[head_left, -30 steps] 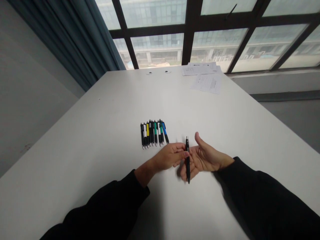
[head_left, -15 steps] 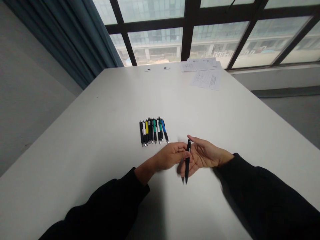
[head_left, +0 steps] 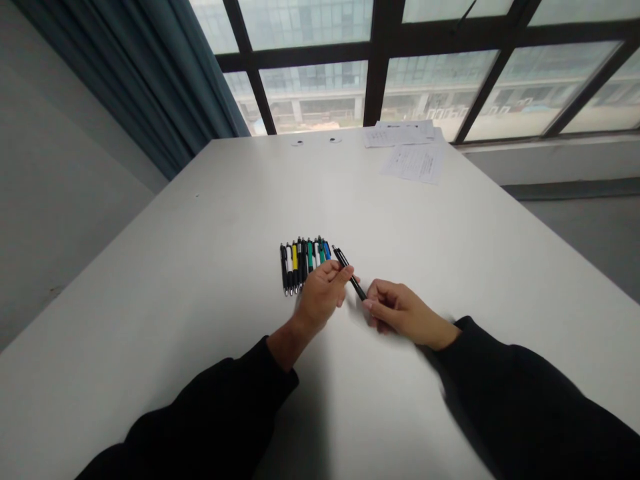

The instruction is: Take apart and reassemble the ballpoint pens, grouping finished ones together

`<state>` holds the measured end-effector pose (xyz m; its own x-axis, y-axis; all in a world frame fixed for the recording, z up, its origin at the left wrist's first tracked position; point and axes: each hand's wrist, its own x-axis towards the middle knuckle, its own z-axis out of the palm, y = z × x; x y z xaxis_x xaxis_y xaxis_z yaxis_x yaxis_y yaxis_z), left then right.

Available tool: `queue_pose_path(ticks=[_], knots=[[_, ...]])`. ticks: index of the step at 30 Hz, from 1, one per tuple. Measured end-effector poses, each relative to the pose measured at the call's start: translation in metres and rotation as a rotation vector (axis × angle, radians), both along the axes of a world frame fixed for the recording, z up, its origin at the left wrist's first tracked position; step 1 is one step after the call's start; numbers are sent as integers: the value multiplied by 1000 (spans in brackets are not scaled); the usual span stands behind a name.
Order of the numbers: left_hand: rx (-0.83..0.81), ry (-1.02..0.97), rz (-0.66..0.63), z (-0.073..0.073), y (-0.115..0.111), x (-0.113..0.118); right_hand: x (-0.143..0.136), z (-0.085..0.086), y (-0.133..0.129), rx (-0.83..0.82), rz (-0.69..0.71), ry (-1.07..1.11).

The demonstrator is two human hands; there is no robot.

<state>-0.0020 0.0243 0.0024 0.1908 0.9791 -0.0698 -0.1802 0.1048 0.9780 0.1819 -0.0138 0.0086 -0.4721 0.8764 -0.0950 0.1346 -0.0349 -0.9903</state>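
A black pen [head_left: 355,284] slants between my two hands, its clicker end up and to the left. My left hand [head_left: 323,288] pinches it near the upper part, thumb on top. At its lower end, the fingertips of my right hand [head_left: 395,307] are closed on the pen. Just left of it lies a row of several pens side by side, among them a yellow pen [head_left: 295,257], a white pen [head_left: 289,258], a green pen [head_left: 310,252] and a blue pen [head_left: 327,250]. My left hand hides the lower ends of the right-hand pens.
The white table [head_left: 225,233] stretches to the window. Printed papers [head_left: 413,162] lie at its far right edge, and two small round fittings [head_left: 335,140] sit along the far edge. A blue curtain [head_left: 150,73] hangs at the left.
The black pen has turned from nearly upright to slanting and moved up and left. My left hand has moved left over the row's lower ends. My right hand has closed from spread fingers.
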Motion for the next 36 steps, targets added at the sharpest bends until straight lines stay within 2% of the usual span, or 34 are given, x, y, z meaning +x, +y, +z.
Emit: queue_pose_path(ticks=[3, 5, 7, 9, 11, 13, 15, 19, 23, 30, 36], knots=[[27, 100, 43, -5, 2, -3, 2, 3, -3, 377, 26, -419], [81, 237, 20, -9, 2, -6, 5, 5, 1, 514, 6, -667], [228, 443, 34, -12, 1, -9, 12, 5, 8, 554, -70, -896], [450, 694, 63, -13, 1, -13, 20, 5, 17, 540, -172, -1102], [660, 929, 61, -14, 0, -15, 28, 4, 25, 517, -237, -1251], [784, 1115, 41, -14, 0, -17, 32, 5, 30, 482, -282, -1343], [822, 1248, 39, -13, 0, -17, 34, 5, 32, 451, -308, -1392], [798, 1406, 41, -9, 0, -16, 34, 7, 31, 407, -326, -1427], [776, 1438, 51, -6, 0, -15, 34, 8, 29, 385, -363, -1433], [655, 1513, 162, -4, 1, -16, 35, 10, 29, 350, -426, -1393], [626, 1535, 146, -5, 4, -18, 36, 7, 30, 374, -455, -1354]])
